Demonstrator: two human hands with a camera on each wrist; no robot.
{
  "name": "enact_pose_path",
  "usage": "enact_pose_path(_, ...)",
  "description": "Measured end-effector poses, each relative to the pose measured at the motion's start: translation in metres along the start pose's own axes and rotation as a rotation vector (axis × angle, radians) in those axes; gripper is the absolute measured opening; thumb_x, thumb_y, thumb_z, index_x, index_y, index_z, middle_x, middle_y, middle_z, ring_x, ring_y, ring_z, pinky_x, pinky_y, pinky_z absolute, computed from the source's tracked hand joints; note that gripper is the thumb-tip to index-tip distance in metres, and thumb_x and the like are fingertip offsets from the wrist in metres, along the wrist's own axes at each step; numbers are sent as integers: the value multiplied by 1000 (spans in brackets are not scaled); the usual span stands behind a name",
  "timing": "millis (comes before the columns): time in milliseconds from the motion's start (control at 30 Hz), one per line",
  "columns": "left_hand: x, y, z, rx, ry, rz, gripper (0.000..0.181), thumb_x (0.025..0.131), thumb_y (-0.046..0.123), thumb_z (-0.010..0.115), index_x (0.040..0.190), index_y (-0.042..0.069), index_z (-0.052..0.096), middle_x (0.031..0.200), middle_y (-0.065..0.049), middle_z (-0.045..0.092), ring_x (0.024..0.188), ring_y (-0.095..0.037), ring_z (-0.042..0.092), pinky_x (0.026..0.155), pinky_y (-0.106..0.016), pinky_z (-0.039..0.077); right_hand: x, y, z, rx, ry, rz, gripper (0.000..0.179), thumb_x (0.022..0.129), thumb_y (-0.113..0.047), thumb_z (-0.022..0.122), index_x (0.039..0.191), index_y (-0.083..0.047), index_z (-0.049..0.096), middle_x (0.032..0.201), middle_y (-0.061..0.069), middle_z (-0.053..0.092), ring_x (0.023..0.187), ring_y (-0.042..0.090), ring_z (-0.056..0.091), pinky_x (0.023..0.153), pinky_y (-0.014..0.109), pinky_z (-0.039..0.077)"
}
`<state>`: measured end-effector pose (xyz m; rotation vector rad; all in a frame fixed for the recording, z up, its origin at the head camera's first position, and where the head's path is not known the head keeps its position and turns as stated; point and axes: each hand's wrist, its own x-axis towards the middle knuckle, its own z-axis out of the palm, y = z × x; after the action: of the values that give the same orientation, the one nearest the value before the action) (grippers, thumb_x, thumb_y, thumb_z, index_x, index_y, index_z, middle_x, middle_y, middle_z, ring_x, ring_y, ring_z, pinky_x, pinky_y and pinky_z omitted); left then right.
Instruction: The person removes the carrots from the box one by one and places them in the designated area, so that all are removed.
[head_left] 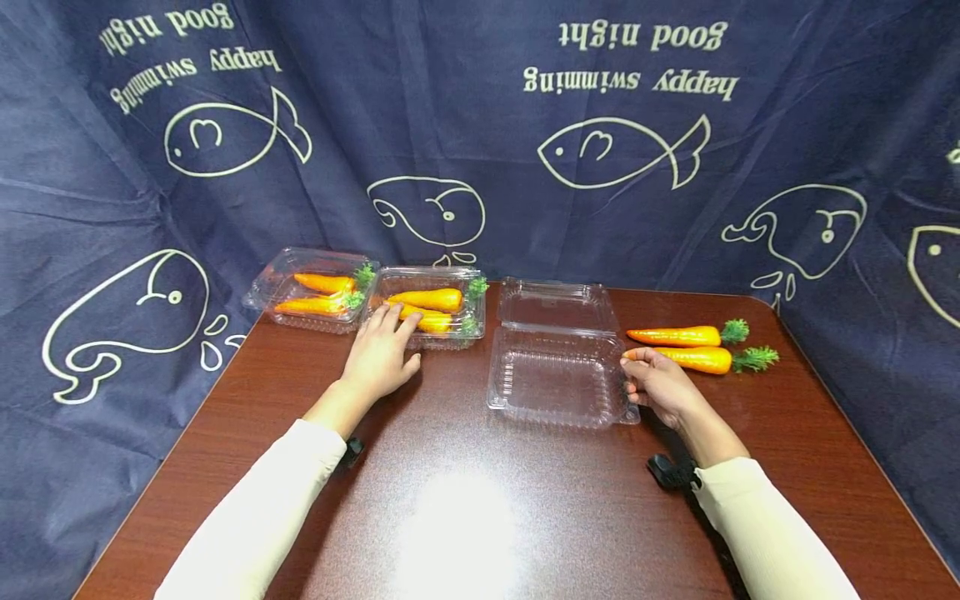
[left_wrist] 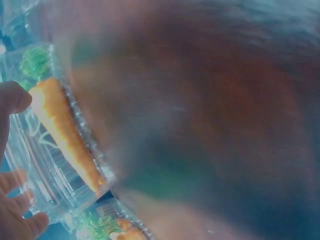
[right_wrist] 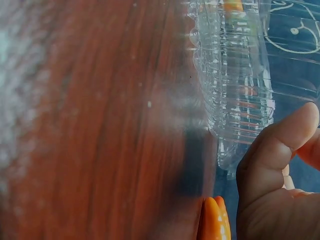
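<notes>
In the head view, my left hand [head_left: 381, 354] rests with spread fingers on the front left of a closed clear plastic box [head_left: 468, 333] holding two orange carrots [head_left: 427, 300] with green tops. My right hand [head_left: 660, 385] is at the right edge of an open clear box [head_left: 555, 392], fingers loosely bent and thumb close to the index finger. I see nothing held in it. Beside it lie two more carrots [head_left: 697, 360], the nearer one partly hidden by the hand. The right wrist view shows the thumb [right_wrist: 280, 150] above the carrot tips [right_wrist: 215, 220].
Another closed clear box [head_left: 262, 287] with two carrots stands at the far left, touching the middle box. The open box's lid [head_left: 555, 307] leans back toward a blue curtain [head_left: 480, 125] printed with fish and whales. The brown table [head_left: 375, 533] reflects a bright glare in front.
</notes>
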<state>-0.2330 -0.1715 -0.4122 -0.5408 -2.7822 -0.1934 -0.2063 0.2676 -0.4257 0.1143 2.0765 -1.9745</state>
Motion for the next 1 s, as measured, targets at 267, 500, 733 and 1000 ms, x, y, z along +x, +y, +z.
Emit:
enact_pose_path(267, -11, 3, 2, 14, 27, 16, 66, 82, 29, 75, 141, 10, 50, 145, -24, 43, 136, -45, 36, 107, -60, 33, 6, 1, 0, 2, 8, -2, 16, 103, -9, 45, 116, -3, 39, 75, -5, 46, 57, 4, 48, 53, 18, 46)
enact_pose_path(500, -22, 7, 1, 36, 67, 49, 67, 80, 29, 77, 138, 9, 52, 141, -26, 46, 132, -46, 40, 104, -60, 36, 9, 0, 1, 17, 25, -2, 13, 104, -9, 45, 115, -4, 40, 77, -5, 45, 57, 4, 48, 51, 17, 45)
enact_pose_path(733, -27, 10, 0, 20, 83, 57, 65, 80, 29, 77, 136, 9, 53, 141, -25, 47, 134, -45, 39, 104, -61, 36, 10, -2, 0, 53, 45, 5, 13, 103, -9, 47, 114, -4, 41, 77, -3, 45, 56, 4, 49, 50, 16, 46)
enact_pose_path(1000, -36, 12, -4, 9, 90, 48, 60, 81, 29, 77, 134, 10, 56, 139, -24, 49, 132, -44, 40, 104, -61, 36, 10, -2, 1, 48, 44, 2, 13, 103, -9, 47, 114, -4, 42, 78, -4, 46, 56, 4, 50, 52, 17, 47)
